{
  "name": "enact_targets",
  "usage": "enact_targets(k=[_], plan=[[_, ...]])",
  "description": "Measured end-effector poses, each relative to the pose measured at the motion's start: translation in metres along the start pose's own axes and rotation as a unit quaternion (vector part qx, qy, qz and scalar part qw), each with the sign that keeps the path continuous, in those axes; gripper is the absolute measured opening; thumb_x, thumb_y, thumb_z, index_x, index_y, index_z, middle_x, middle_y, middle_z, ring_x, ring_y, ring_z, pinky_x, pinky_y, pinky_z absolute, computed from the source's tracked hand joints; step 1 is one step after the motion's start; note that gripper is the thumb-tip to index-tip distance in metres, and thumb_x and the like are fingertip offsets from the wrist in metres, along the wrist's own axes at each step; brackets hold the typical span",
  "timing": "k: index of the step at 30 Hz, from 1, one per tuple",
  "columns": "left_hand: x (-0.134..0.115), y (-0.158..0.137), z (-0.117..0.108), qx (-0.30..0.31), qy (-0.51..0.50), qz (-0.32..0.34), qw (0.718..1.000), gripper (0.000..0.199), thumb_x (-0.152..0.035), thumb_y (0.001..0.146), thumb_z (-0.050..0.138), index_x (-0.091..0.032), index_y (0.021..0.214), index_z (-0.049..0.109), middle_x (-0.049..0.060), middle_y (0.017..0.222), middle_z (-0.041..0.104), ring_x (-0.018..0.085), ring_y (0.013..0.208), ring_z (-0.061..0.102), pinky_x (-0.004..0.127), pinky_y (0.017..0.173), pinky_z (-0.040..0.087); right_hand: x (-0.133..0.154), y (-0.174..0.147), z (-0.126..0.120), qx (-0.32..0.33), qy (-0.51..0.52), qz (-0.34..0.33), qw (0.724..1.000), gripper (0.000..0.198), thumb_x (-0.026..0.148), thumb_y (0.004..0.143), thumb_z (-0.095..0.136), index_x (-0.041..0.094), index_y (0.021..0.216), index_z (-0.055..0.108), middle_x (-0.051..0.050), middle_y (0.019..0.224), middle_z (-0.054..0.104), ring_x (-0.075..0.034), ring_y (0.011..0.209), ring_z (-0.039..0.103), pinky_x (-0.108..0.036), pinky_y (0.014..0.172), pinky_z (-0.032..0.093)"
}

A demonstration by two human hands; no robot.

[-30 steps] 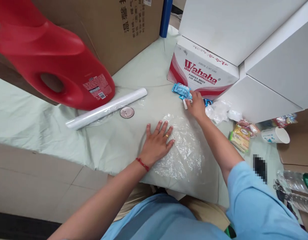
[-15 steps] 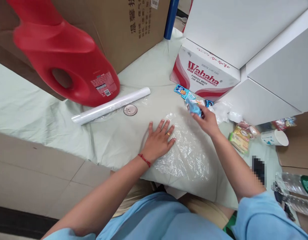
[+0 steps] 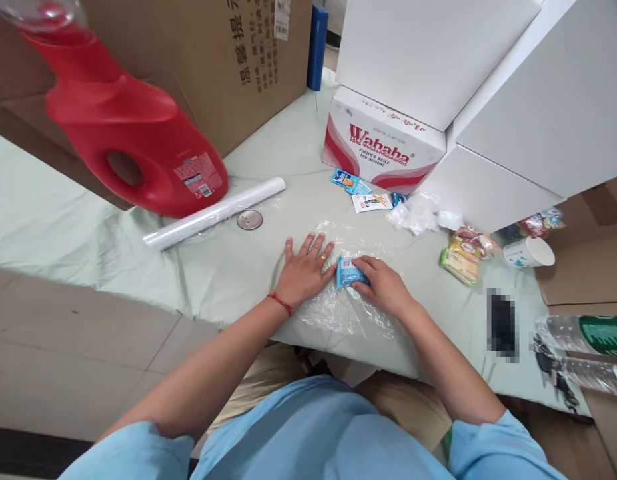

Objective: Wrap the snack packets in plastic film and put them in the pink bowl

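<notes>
A clear sheet of plastic film lies spread and wrinkled on the pale green cloth in front of me. My left hand rests flat on its left side, fingers stretched out. Over the middle of the film, my right hand grips a small blue snack packet between thumb and fingers. The packet's left end comes close to my left thumb. Behind the film lie other packets: a blue one and a white one.
A white roll and a round disc lie left, beside a red jug. At the back stands a Wahaha carton. Crumpled clear plastic, yellow snack packs, a paper cup and bottles are on the right.
My right hand has brought the blue packet from beside the other packets toward me and left, onto the film. My left hand stays flat on the film. The view has shifted slightly.
</notes>
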State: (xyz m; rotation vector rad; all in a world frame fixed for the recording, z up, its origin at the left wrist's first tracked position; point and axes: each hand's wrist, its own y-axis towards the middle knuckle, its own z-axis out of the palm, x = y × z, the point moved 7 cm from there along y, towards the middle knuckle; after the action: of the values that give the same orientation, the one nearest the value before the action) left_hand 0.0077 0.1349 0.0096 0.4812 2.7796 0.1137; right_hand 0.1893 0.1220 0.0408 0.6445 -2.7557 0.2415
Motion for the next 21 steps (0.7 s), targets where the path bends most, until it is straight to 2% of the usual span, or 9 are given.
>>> enact_targets(k=[2,5,8,11,13,15,17,19,21], plan=[[0.000,0.000,0.000,0.003,0.001,-0.006,1.000,0.060,-0.053,0.109,0.036,-0.027,0.162,0.046,0.013,0.174,0.036,0.035,0.163,0.029,0.076,0.128,0.006,0.001,0.003,-0.005,-0.001,-0.004,0.001,1.000,0.049,0.032,0.102,0.066,0.021,0.149,0.059,-0.015,0.147,0.062,-0.032,0.131,0.062,-0.044,0.107,0.054],[0.000,0.000,0.001,0.003,0.004,-0.009,1.000,0.060,-0.053,0.109,0.035,-0.028,0.162,0.046,0.012,0.174,0.036,0.034,0.163,0.029,0.075,0.128,0.006,0.003,0.005,-0.013,-0.032,0.002,0.022,0.999,0.048,0.035,0.103,0.064,0.020,0.149,0.059,-0.015,0.143,0.064,-0.030,0.127,0.064,-0.041,0.103,0.056],[0.000,-0.001,0.002,0.002,0.009,-0.007,1.000,0.060,-0.052,0.109,0.035,-0.027,0.163,0.045,0.012,0.174,0.035,0.034,0.164,0.028,0.075,0.128,0.006,0.006,0.006,-0.008,-0.029,-0.005,0.041,0.999,0.049,0.035,0.102,0.065,0.021,0.150,0.058,-0.015,0.143,0.063,-0.032,0.127,0.064,-0.042,0.100,0.057],[0.001,0.000,0.003,0.014,0.011,-0.008,1.000,0.061,-0.051,0.108,0.034,-0.027,0.164,0.042,0.012,0.175,0.034,0.034,0.164,0.027,0.076,0.128,0.007,0.005,0.003,0.005,-0.014,0.009,0.053,0.998,0.053,0.034,0.102,0.065,0.022,0.152,0.055,-0.016,0.148,0.060,-0.033,0.127,0.064,-0.045,0.100,0.057],[0.003,0.001,0.005,0.027,0.008,-0.011,1.000,0.062,-0.051,0.109,0.033,-0.028,0.166,0.040,0.011,0.175,0.032,0.034,0.164,0.027,0.076,0.128,0.007,0.002,-0.004,0.006,-0.041,0.043,0.047,0.997,0.056,0.036,0.102,0.065,0.023,0.155,0.052,-0.016,0.157,0.052,-0.033,0.133,0.061,-0.046,0.104,0.057],[0.007,0.003,0.005,0.036,-0.002,-0.017,0.999,0.063,-0.053,0.109,0.031,-0.029,0.167,0.036,0.011,0.177,0.027,0.033,0.164,0.026,0.075,0.128,0.008,-0.004,-0.021,0.001,-0.096,0.086,0.030,0.991,0.056,0.038,0.103,0.064,0.024,0.155,0.051,-0.017,0.161,0.047,-0.032,0.137,0.058,-0.047,0.106,0.056],[0.011,0.005,0.004,0.038,-0.020,-0.024,0.999,0.065,-0.053,0.109,0.030,-0.029,0.169,0.032,0.010,0.179,0.021,0.033,0.165,0.025,0.072,0.129,0.010,-0.010,-0.046,-0.007,-0.147,0.123,0.004,0.981,0.050,0.039,0.106,0.059,0.026,0.153,0.052,-0.016,0.154,0.054,-0.030,0.133,0.060,-0.047,0.105,0.057],[0.016,0.005,0.001,0.026,-0.040,-0.027,0.998,0.064,-0.052,0.109,0.031,-0.029,0.169,0.032,0.010,0.180,0.018,0.032,0.166,0.023,0.070,0.130,0.014,-0.012,-0.075,-0.012,-0.170,0.135,-0.027,0.976,0.044,0.038,0.108,0.057,0.028,0.150,0.055,-0.014,0.141,0.064,-0.029,0.125,0.064,-0.048,0.104,0.058],[0.019,0.002,-0.007,-0.005,-0.049,-0.019,0.999,0.063,-0.048,0.108,0.035,-0.027,0.168,0.035,0.011,0.180,0.019,0.032,0.166,0.020,0.067,0.131,0.013,-0.012,-0.103,-0.011,-0.169,0.129,-0.052,0.976,0.045,0.039,0.106,0.061,0.030,0.150,0.055,-0.012,0.135,0.067,-0.029,0.122,0.064,-0.051,0.104,0.057]])
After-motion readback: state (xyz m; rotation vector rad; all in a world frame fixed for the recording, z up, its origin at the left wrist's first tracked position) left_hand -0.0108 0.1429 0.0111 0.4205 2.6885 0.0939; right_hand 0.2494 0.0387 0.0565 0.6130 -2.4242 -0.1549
